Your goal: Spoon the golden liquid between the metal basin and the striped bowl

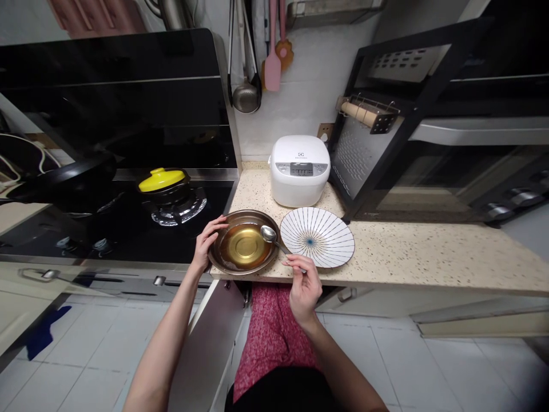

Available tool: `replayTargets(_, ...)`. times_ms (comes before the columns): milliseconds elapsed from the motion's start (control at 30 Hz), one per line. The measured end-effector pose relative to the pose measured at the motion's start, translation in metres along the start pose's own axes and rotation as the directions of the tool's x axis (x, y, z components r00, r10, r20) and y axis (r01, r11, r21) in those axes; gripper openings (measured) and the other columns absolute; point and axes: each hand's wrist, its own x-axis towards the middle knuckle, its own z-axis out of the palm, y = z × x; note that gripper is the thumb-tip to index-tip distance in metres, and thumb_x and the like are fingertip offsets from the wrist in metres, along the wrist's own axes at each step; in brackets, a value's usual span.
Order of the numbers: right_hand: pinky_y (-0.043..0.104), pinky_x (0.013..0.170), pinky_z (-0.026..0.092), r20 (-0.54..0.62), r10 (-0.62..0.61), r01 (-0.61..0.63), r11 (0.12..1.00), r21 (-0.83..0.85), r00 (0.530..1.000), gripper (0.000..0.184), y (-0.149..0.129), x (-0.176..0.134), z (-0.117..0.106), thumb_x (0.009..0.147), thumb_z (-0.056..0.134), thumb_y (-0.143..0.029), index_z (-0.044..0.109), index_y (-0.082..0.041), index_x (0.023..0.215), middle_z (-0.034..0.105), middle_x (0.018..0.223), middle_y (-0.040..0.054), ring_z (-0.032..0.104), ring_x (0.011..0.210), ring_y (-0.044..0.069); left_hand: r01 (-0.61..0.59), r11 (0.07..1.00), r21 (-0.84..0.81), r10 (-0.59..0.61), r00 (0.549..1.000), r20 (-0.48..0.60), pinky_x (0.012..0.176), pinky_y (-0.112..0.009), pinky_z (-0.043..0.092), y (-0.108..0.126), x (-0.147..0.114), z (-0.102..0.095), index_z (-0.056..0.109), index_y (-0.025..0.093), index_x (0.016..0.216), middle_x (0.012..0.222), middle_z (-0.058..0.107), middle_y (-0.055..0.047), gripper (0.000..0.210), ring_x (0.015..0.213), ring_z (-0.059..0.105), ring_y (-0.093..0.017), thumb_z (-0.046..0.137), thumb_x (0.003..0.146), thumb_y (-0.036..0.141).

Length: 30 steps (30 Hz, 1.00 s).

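A round metal bowl [246,269] stands at the counter's front edge with a shallow amber liquid in it. My left hand [207,240] grips its left rim, fingers bent over the edge. Between the fingertips of my right hand [305,286] is the handle of a metal spoon [269,233]; its head is over the bowl's right side, and I cannot tell whether it touches the liquid. Just right of the bowl lies a white plate [330,234] with dark radiating lines and a blue centre, nothing on it.
Behind the plate stands a white rice cooker [299,171]. On the stove at left are a yellow-lidded pot [162,180] and a dark wok [72,177]. An oven [463,166] in a black rack is at right. Below the bowl, a cabinet door [214,337] hangs open.
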Motion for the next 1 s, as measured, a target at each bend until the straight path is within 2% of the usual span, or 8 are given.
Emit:
replayTargets(233, 0.039, 0.083, 0.063, -0.076, -0.029, 0.026, 0.999, -0.046, 0.997, 0.02, 0.005, 0.011, -0.016, 0.103, 0.053, -0.015, 0.07, -0.023, 0.098, 0.075, 0.098, 0.0054, 0.073, 0.095, 0.02, 0.021, 1.0, -0.002, -0.021, 1.0, -0.005, 0.13, -0.059, 0.027, 0.003, 0.0, 0.001, 0.082, 0.021, 0.109, 0.143, 0.067, -0.012, 0.034, 0.148, 0.049, -0.038, 0.061, 0.095, 0.045)
replayTargets(400, 0.038, 0.081, 0.062, -0.074, -0.194, 0.179, 0.969, -0.171, 0.978, 0.018, 0.009, 0.023, -0.025, 0.103, 0.053, -0.014, 0.069, -0.023, 0.103, 0.075, 0.096, 0.0056, 0.074, 0.094, 0.021, 0.023, 1.0, 0.007, -0.023, 1.0, -0.006, 0.13, -0.059, 0.027, 0.004, 0.0, 0.001, 0.082, 0.021, 0.108, 0.144, 0.067, -0.012, 0.035, 0.148, 0.05, -0.038, 0.061, 0.095, 0.046)
replayTargets(500, 0.038, 0.077, 0.062, -0.022, -0.305, 0.292, 0.928, -0.229, 0.952, 0.017, 0.014, 0.028, -0.029, 0.103, 0.055, -0.015, 0.069, -0.023, 0.106, 0.076, 0.095, 0.0062, 0.074, 0.092, 0.022, 0.018, 1.0, 0.006, -0.018, 1.0, -0.006, 0.13, -0.059, 0.027, 0.004, 0.001, 0.001, 0.082, 0.021, 0.108, 0.144, 0.067, -0.012, 0.035, 0.147, 0.05, -0.038, 0.062, 0.095, 0.046)
replayTargets(667, 0.038, 0.072, 0.061, 0.136, -0.435, 0.456, 0.844, -0.281, 0.89, 0.018, 0.025, 0.033, -0.036, 0.103, 0.054, -0.014, 0.07, -0.023, 0.108, 0.077, 0.094, 0.0074, 0.075, 0.086, 0.022, 0.021, 1.0, 0.002, -0.021, 1.0, -0.002, 0.13, -0.059, 0.026, 0.003, 0.0, 0.0, 0.082, 0.02, 0.109, 0.144, 0.067, -0.012, 0.035, 0.148, 0.049, -0.038, 0.061, 0.096, 0.045)
replayTargets(833, 0.039, 0.073, 0.061, 0.237, -0.457, 0.51, 0.816, -0.272, 0.857, 0.022, 0.031, 0.034, -0.042, 0.1, 0.057, -0.009, 0.071, -0.023, 0.11, 0.079, 0.095, 0.0081, 0.075, 0.088, 0.023, 0.024, 1.0, -0.001, -0.024, 1.0, 0.001, 0.131, -0.058, 0.026, 0.003, 0.0, 0.0, 0.082, 0.021, 0.109, 0.144, 0.066, -0.012, 0.034, 0.149, 0.048, -0.038, 0.061, 0.096, 0.044)
replayTargets(1000, 0.038, 0.072, 0.061, 0.217, -0.484, 0.529, 0.807, -0.264, 0.848, 0.025, 0.028, 0.034, -0.041, 0.098, 0.058, -0.008, 0.069, -0.023, 0.114, 0.079, 0.095, 0.0082, 0.075, 0.088, 0.023, 0.019, 1.0, 0.005, -0.019, 1.0, 0.0, 0.131, -0.059, 0.026, 0.005, 0.0, 0.001, 0.082, 0.021, 0.11, 0.144, 0.066, -0.012, 0.034, 0.148, 0.049, -0.038, 0.06, 0.096, 0.044)
